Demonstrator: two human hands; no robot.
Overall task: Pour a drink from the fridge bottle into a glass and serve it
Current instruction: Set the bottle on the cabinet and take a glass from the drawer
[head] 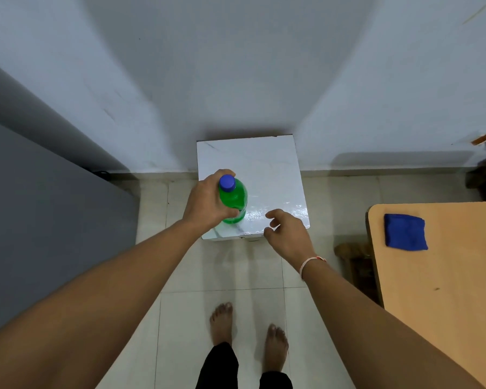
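Head view. The left hand (205, 203) grips a green plastic bottle with a blue screw cap (233, 199); the fingers (226, 173) curl round the far side of the neck and shoulder, and the thumb lies on the near side of the body. The bottle stands upright, cap on, over the left part of a white square marble-patterned stand (264, 169) set against the pale wall (236, 66). Whether the bottle's base touches the stand's top cannot be told, as the hand covers it.

The right hand (288, 235) hovers over the stand's near right corner, just beside the bottle and apart from it. Its fingers are loosely curved and hold nothing. A pale thread band (310, 263) circles the right wrist.

To the right, a light wooden desk (446, 290) carries a folded blue cloth (405, 232) near its far edge. A grey flat panel (40, 220) fills the left side. Two bare feet (250, 332) stand on the cream tiled floor (208, 276), on the near side of the stand.
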